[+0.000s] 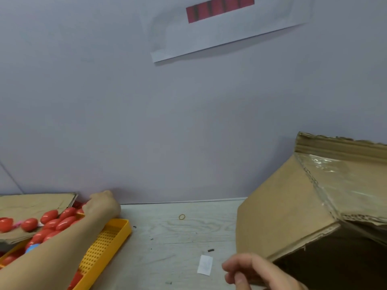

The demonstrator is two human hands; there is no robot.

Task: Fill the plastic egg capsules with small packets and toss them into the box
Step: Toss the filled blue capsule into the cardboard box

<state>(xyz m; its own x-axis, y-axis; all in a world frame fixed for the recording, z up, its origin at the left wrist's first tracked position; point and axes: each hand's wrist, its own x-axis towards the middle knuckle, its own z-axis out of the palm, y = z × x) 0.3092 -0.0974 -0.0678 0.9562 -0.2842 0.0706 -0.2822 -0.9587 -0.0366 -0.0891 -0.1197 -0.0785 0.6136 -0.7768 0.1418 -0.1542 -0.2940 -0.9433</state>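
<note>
Left hand [100, 204] reached far out to the back-left corner by the wall, forearm lying across the yellow tray [109, 241], fingers down among the red egg capsules [62, 221] at the tray's far end; fingers hidden behind the back of the hand, cannot tell if it grips a capsule or not. Capsules piled in the tray and on a cardboard sheet [31, 204] that overlaps the tray's left side, a few more red ones visible at the tray's near end, one blue bit among them under the forearm. Right hand [251, 271] low at the bottom edge, fingers loosely curled, holding nothing that shows, hanging just in front of the open mouth of the cardboard box [293, 206]. Box tipped on its side on the right of the tabletop [167, 237], dark opening facing the person, tape on its upper face. Small white packet [204, 264] flat on the tabletop just left of the right hand, not touching it, well apart from the left hand. Rubber band [182, 216] further back near the wall, small dark scraps scattered around. Paper sheet [226, 24] with a red strip stuck on the wall above
</note>
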